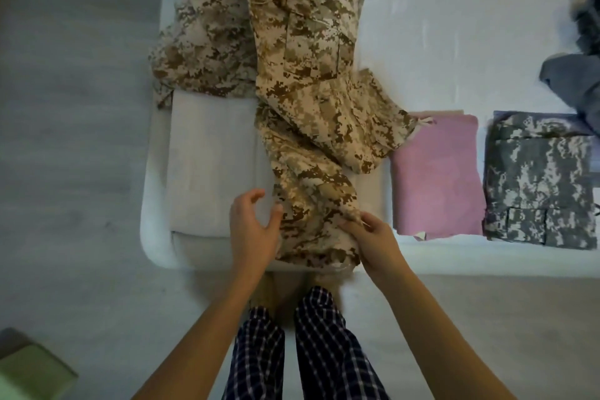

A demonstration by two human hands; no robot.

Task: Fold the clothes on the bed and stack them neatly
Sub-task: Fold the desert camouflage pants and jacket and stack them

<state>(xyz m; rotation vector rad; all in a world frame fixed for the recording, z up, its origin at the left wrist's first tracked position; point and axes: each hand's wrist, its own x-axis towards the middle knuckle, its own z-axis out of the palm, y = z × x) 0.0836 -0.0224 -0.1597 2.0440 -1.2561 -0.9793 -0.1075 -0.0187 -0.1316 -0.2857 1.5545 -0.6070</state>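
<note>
Working from the near edge of the bed (438, 42), check each grip first. Your right hand (373, 237) pinches a bunched fold at the near end of the desert-camouflage garment (311, 127), fingers curled on the cloth. Your left hand (251, 230) is spread and holds nothing; its thumb lies at the garment's left edge.

The garment runs away from you as one long, creased strip. Its near end lies over a folded beige cloth (207, 156), and a side flap spills rightward toward the pink folded piece (438, 178).

Recommended procedure:
1. Take the left edge in your left grip, level with the right.
2. Draw both grips apart until the near hem lies flat and square.
3. Turn the side flap inward before folding, so that it cannot drag the pink piece.
4. Smooth away from you, then fold.

The grey-camouflage folded piece (539, 185) sits just beside the pink one. Farther off, a second crumpled camouflage garment (207, 42) touches the strip's left side, and dark grey clothes (581, 81) lie at far right, unfolded.
</note>
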